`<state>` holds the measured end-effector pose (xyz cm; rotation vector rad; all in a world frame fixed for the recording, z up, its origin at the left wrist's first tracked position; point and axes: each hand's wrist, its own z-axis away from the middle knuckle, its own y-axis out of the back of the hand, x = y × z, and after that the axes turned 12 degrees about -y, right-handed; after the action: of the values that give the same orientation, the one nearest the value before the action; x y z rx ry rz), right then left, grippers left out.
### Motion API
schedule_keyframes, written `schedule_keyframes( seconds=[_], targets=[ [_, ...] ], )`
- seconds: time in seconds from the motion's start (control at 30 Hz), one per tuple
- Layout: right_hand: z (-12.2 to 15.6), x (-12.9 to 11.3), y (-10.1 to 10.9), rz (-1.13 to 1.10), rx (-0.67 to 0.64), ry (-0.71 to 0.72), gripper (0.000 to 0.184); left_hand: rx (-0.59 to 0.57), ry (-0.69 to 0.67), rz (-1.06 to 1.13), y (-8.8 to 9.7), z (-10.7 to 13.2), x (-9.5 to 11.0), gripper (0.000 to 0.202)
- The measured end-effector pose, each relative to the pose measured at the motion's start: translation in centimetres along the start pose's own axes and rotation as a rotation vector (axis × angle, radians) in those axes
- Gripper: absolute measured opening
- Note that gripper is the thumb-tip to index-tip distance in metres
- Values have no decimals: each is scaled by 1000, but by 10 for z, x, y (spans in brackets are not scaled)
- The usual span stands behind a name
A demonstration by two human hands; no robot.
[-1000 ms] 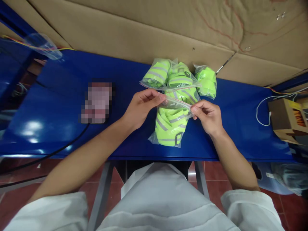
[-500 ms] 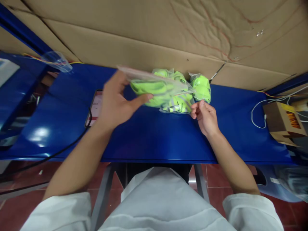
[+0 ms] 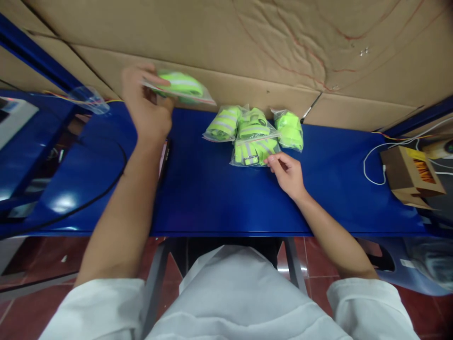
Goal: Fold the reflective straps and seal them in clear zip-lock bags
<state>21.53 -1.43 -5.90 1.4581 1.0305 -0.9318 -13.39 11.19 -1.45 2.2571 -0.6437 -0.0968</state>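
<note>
Cardboard sheeting (image 3: 198,38) backs a glossy blue tabletop (image 3: 219,203), where I watch a person in a white top sit with both arms stretched forward. Out at the far side, the left grip (image 3: 150,106) is closed around the edge of a clear bag of yellow-green reflective strap, the held bag (image 3: 182,85), thumb below and fingers above; it is up off the surface and a little blurred. Taking the front bag (image 3: 247,153) as my marker, the held bag is well to its left and farther back.

At the front bag's right edge is the right grip (image 3: 288,174), fingertips curled together; I cannot tell whether they pinch the plastic or merely rest by it. Directly behind the front bag, overlapping it, lies the rear bag (image 3: 254,123); behind and left is the left bag (image 3: 226,123), behind and right the right bag (image 3: 290,132).

All five look filled, so I judge the packing done for these. Four are down together, and only the held one is not; whether every zip edge is fully pressed, I cannot make out.

Farther left of the front bag stands a clear plastic cup (image 3: 90,99); far right, an open carton (image 3: 406,174).
</note>
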Motion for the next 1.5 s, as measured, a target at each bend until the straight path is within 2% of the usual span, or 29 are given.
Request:
schedule_keyframes(
  seconds=[0.03, 0.07, 0.1, 0.17, 0.23, 0.33, 0.4, 0.5, 0.57, 0.6, 0.67, 0.73, 0.83, 0.9, 0.97, 1.07, 1.2, 1.33, 1.5],
  targets=[
    [0, -1, 1, 42, 32, 62, 29, 0, 28, 54, -9, 4, -10, 36],
    [0, -2, 2, 107, 66, 145, 24, -49, 32, 145, -16, 9, -18, 39],
    [-1, -3, 3, 196, 98, 243, 20, -109, 53, 319, -19, 14, -25, 49],
    [-7, -7, 5, 426, 146, 431, 22, -205, 61, 450, -15, 24, -34, 71],
    [-18, -11, 6, 651, 156, 515, 30, -287, 40, 476, -4, 32, -36, 91],
    [-44, -16, 4, 877, 119, 498, 31, -375, -26, 440, 11, 43, -22, 102],
    [-62, -18, 3, 928, 96, 466, 24, -351, -58, 354, 15, 51, 2, 91],
    [-74, -24, 6, 763, 195, 452, 22, -187, -154, 300, 17, 63, 56, 59],
    [-70, -31, 8, 493, 321, 423, 23, -74, -192, 451, 19, 68, 95, 29],
    [-64, -34, 8, 347, 350, 387, 24, -65, -199, 585, 19, 69, 113, 18],
    [-50, -41, 5, 109, 311, 271, 28, -70, -141, 869, 16, 66, 141, 13],
    [-34, -43, -1, -30, 158, 155, 34, -58, 38, 1110, 8, 61, 157, 15],
    [-17, -40, -9, -117, -65, 53, 35, -53, 302, 1344, -7, 53, 165, 22],
    [-11, -34, -13, -109, -129, 33, 33, -100, 359, 1407, -14, 53, 164, 26],
    [-6, -28, -15, -58, -144, 50, 30, -149, 358, 1416, -17, 56, 163, 28],
    [0, -24, -17, 59, -113, 134, 23, -166, 334, 1398, -17, 64, 162, 30],
    [7, -24, -21, 152, 2, 221, 17, -152, 232, 1332, -14, 70, 161, 27],
    [10, -26, -24, 261, 99, 326, 13, -116, 140, 1167, -10, 70, 162, 25],
    [14, -28, -27, 348, 165, 415, 12, -35, 116, 1098, -8, 71, 167, 25]
  ],
)
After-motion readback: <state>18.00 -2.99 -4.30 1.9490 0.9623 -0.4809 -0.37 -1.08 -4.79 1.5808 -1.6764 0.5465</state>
